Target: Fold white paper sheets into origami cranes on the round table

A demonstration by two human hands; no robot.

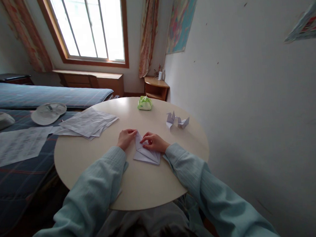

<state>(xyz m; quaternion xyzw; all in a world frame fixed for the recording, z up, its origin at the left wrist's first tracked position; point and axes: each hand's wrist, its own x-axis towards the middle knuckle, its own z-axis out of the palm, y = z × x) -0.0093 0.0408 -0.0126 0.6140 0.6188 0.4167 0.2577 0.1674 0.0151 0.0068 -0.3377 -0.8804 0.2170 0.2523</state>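
Observation:
A partly folded sheet of white paper [146,157] lies on the round cream table [97,173] in front of me. Its narrow tip points away from me, and its wider, layered end is nearer. My left hand [126,138] pinches the paper at the far tip, thumb and fingers together. From the right side, my right hand [156,141] rests on the paper's upper part with bent fingers, thumb and index finger near its surface. Whether those fingers grip a flap cannot be made out.
Folded paper figures [176,120] stand at the table's right. A green tissue pack [144,103] sits at the far edge. Printed sheets [89,121] overlap at the left. Beyond lies a bed with a white cap [48,114]; a wall [239,91] runs close on the right.

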